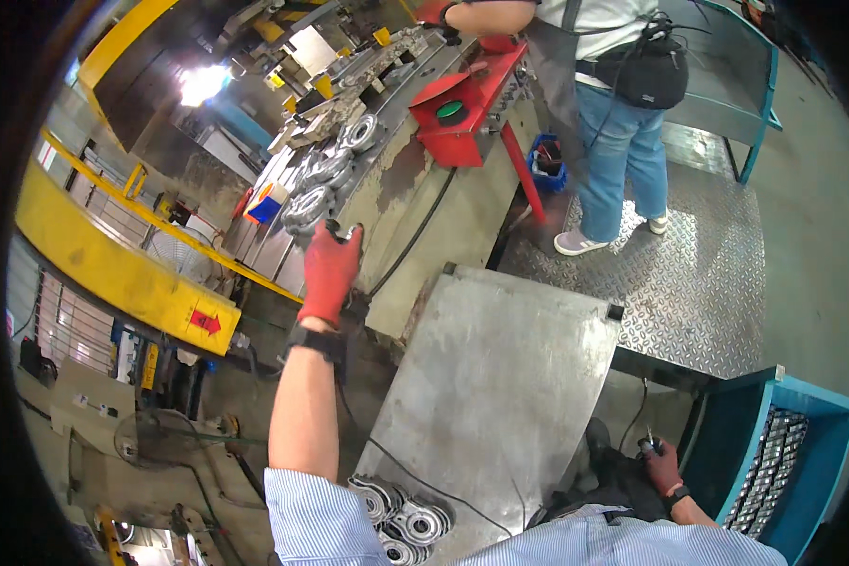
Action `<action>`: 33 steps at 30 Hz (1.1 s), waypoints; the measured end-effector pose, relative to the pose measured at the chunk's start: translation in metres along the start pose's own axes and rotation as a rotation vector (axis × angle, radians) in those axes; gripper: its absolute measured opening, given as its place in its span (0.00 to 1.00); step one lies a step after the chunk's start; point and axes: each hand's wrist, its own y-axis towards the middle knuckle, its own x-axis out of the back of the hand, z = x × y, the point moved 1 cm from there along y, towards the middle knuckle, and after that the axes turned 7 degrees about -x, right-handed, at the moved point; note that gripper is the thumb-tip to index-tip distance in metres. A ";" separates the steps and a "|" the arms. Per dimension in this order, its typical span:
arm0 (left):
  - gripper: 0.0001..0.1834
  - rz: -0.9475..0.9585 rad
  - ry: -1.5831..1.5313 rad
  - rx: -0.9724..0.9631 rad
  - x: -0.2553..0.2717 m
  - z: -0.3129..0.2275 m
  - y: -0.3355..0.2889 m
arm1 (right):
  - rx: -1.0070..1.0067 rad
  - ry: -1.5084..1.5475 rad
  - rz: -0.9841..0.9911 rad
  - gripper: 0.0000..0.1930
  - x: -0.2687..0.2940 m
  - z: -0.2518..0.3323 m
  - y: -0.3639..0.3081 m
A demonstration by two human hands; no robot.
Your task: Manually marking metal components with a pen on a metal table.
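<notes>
My left hand [331,274], in a red glove with dark fingertips, reaches forward at the edge of the machine bed. Its thumb and fingers are apart. Just beyond the fingertips lies a ring-shaped grey metal part [308,209]; whether they touch it I cannot tell. More such metal parts [360,133] rest further along the bed. Low on the right, my right hand [663,465], also red-gloved, is closed by my side around a small dark object with a pale tip, too small to name. Several similar metal parts [418,522] lie on the near end of the metal table [500,363].
A co-worker in jeans [621,141] stands on a chequered metal platform [674,274]. Near them is a red control box [457,118] on a post. A yellow beam [123,259] runs along the left. At right stands a teal bin [821,401] holding stacked metal parts.
</notes>
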 end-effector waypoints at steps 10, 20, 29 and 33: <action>0.48 0.147 0.522 0.061 -0.028 0.036 0.124 | -0.075 -0.067 -0.135 0.10 0.033 -0.033 0.041; 0.50 0.399 0.633 -0.094 -0.049 0.041 0.139 | -0.097 -0.031 -0.111 0.07 0.043 -0.003 0.036; 0.42 -0.105 0.617 -0.296 -0.024 0.052 0.043 | -0.029 -0.105 0.076 0.10 0.028 0.017 0.041; 0.29 -0.286 -0.028 -0.101 0.011 0.034 -0.023 | 0.002 -0.236 0.158 0.10 0.034 0.032 0.041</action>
